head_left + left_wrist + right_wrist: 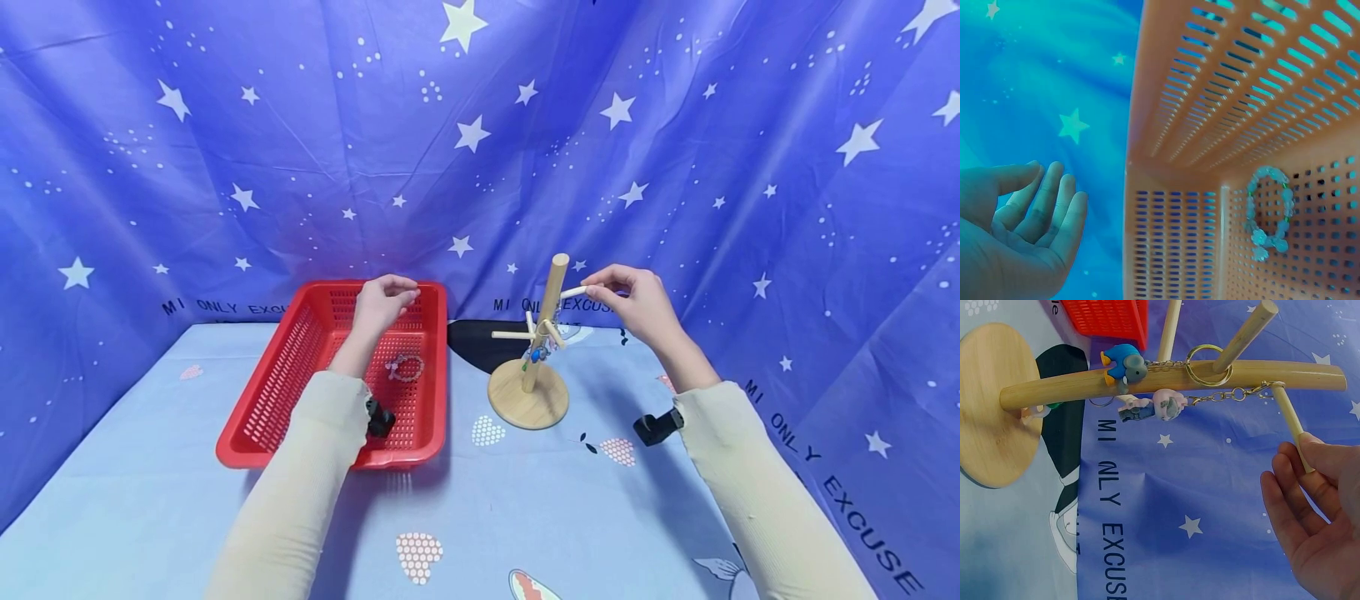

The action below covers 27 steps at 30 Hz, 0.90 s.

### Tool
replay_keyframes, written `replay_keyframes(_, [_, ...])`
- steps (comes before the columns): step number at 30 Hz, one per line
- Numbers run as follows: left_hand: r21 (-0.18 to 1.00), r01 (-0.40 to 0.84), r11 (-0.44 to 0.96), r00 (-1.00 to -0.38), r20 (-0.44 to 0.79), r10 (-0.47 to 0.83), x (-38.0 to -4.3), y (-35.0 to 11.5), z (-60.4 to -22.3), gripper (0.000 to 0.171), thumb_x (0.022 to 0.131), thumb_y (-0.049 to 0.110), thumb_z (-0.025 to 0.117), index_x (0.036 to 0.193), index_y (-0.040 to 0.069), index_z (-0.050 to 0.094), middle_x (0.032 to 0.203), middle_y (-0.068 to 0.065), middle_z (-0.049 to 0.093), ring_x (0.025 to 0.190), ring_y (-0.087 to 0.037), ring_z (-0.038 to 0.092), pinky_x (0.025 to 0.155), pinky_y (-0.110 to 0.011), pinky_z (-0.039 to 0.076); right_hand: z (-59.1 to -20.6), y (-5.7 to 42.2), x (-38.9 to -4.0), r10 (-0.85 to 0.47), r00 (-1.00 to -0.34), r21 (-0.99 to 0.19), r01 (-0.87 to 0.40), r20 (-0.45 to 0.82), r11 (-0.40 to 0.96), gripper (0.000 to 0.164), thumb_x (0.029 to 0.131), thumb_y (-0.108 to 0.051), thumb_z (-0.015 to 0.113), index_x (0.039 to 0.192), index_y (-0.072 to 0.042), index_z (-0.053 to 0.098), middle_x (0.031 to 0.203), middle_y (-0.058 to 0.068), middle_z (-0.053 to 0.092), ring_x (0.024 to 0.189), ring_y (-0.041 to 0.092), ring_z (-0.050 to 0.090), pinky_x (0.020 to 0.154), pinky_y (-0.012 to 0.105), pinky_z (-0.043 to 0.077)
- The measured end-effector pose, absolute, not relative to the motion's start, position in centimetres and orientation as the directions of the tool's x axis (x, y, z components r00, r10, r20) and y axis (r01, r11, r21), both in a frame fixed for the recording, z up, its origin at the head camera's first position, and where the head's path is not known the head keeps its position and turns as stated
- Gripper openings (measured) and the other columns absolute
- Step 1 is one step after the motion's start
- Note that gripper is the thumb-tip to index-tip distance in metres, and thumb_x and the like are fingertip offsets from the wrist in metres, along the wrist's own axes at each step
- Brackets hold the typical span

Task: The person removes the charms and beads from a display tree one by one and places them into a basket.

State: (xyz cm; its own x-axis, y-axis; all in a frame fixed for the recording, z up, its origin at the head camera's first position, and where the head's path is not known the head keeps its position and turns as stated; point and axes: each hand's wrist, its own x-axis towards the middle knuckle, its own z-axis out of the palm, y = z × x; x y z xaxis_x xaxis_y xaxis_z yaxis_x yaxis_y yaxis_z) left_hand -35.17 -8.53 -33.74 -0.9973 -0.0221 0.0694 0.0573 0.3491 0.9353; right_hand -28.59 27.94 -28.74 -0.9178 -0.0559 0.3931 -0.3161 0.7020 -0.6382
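A wooden peg stand (pixel 554 287) with a round base rises from the table. At its upper right, my right hand (pixel 636 302) pinches the tip of a thin peg (pixel 1291 415) between thumb and fingers. From that peg, near the post, hangs a chain with a pink and grey figure keychain (pixel 1161 405). A blue and grey figure keychain (pixel 1125 365) hangs by its gold ring on another peg. My left hand (pixel 380 307) hovers over the red basket (pixel 437 400), fingers loosely bent, holding nothing. Inside the basket lies a pale beaded bracelet (pixel 1286 203).
Other pegs (pixel 512 335) stick out from the stand toward the left and front. A black printed shape (pixel 480 343) lies between basket and stand on the patterned tablecloth (pixel 480 508). Behind everything hangs a blue star-printed curtain (pixel 405 158).
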Motion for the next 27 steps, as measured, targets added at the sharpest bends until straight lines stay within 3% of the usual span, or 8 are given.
replay_keyframes(16, [0.936, 0.179, 0.301, -0.983, 0.180, 0.027, -33.6, -7.0, -32.0, 0.025, 0.096, 0.013, 0.064, 0.119, 0.004, 0.068, 0.120, -0.016, 0.071, 0.107, -0.027, 0.068, 0.094, -0.040, 0.057, -28.8, 27.9, -28.6, -0.040, -0.925, -0.648, -0.296, 0.379, 0.702, 0.020, 0.098, -0.022, 0.064, 0.108, -0.008, 0.073, 0.102, 0.015, 0.073, 0.079, 0.003, 0.062, 0.057, 0.022, 0.042])
replay_keyframes(27, [0.925, 0.258, 0.278, -0.966, 0.247, 0.074, -32.2, -5.8, -30.7, 0.024, 0.096, 0.012, 0.065, 0.118, 0.003, 0.069, 0.119, -0.016, 0.072, 0.108, -0.026, 0.068, 0.093, -0.036, 0.058, -28.7, 27.9, -28.6, -0.041, -0.919, -0.652, -0.310, 0.393, 0.692, 0.019, 0.098, -0.021, 0.064, 0.107, -0.007, 0.073, 0.101, 0.016, 0.073, 0.090, 0.030, 0.067, 0.058, 0.021, 0.042])
